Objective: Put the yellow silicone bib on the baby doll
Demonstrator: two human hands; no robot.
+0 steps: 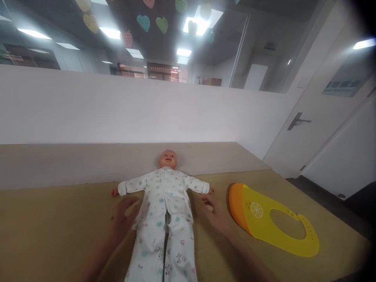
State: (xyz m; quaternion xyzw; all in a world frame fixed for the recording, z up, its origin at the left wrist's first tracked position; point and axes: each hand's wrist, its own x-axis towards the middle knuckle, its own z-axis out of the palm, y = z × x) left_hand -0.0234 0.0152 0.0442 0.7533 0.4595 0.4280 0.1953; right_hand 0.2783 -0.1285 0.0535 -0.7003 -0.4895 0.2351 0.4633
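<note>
At lower centre, flanks doll with parted, empty fingers of left hand and right hand; could catch sleeve through haste.

We face a white wall with a wide window above it. Pastel hearts show near its top, and through it we see bright lights and a brown box. To our right stands a pale door with a metal handle and a blurred bluish sign. Dark floor shows below, and a tan counter spreads before us, paler along its back.
</note>
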